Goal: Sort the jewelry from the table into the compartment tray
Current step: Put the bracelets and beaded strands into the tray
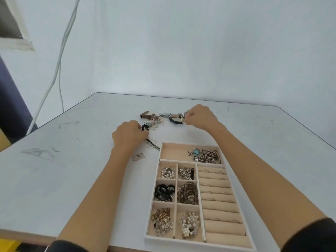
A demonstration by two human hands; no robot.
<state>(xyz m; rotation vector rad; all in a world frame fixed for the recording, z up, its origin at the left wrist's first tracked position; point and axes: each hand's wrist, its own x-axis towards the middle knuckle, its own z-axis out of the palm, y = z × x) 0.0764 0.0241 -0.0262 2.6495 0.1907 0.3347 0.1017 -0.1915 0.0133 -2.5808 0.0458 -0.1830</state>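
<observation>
Jewelry [156,122] lies loose on the table [72,170] beyond the compartment tray [200,245]. The left hand [127,136] pinches a black bead bracelet [145,127], and the right hand [199,116] pinches the strap end of a silver watch [164,114], probably to lift both.

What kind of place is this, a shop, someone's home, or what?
Probably a plain workroom or test setup rather than a shop: a bare white wall, loose cables hanging down it, and a scuffed white table with a jewelry tray on it.

Left sleeve [67,246] and right sleeve [312,235] were black, ending near the elbows; left hand [127,136] and right hand [201,115] were bare.
</observation>
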